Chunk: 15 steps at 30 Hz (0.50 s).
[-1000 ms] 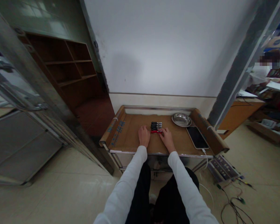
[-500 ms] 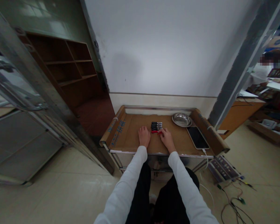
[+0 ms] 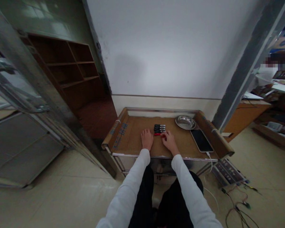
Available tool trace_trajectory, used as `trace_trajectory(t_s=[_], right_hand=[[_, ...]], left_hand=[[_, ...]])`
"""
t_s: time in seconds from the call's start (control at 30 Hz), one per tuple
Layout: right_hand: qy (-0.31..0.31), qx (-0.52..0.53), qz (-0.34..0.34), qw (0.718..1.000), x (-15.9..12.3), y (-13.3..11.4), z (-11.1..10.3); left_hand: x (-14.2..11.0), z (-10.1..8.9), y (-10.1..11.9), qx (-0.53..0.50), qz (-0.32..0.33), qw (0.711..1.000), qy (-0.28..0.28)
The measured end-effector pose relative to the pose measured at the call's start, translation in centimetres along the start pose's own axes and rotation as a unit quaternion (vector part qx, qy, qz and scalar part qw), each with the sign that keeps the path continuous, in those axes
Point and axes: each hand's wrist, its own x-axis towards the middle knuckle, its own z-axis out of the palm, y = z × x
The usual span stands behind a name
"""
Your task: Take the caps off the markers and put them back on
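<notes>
A short row of pens lies on the brown-covered cart top (image 3: 130, 139): several black pens (image 3: 159, 128) and, nearest me, a red pen (image 3: 157, 134). My right hand (image 3: 169, 142) has its fingertips closed on the right end of the red pen, which still lies on the surface. My left hand (image 3: 147, 139) rests flat on the cart, palm down and fingers apart, just left of the pens and holding nothing. Both arms wear white sleeves.
A round steel dish (image 3: 185, 122) sits at the cart's back right, a dark phone (image 3: 201, 140) with a white cable lies beside it. Rolled cardboard edges flank the cart. A wooden shelf (image 3: 71, 69) stands left, cables (image 3: 237, 209) on the floor right, and a person sits far right.
My right hand's fingers have curled in onto the end of the red pen. The left hand has stayed put. The view shifted very slightly.
</notes>
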Motion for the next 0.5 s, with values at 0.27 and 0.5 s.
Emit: trace_trajectory(t_s=[0.27, 0.5], right_hand=[[0.013, -0.003, -0.012, 1.0, 0.17, 0.73, 0.48], [0.056, -0.031, -0.012, 0.998, 0.1, 0.11, -0.13]], left_hand=[[-0.07, -0.42, 0.15, 0.014, -0.003, 1.0, -0.013], [-0.08, -0.57, 0.22, 0.015, -0.002, 1.0, -0.014]])
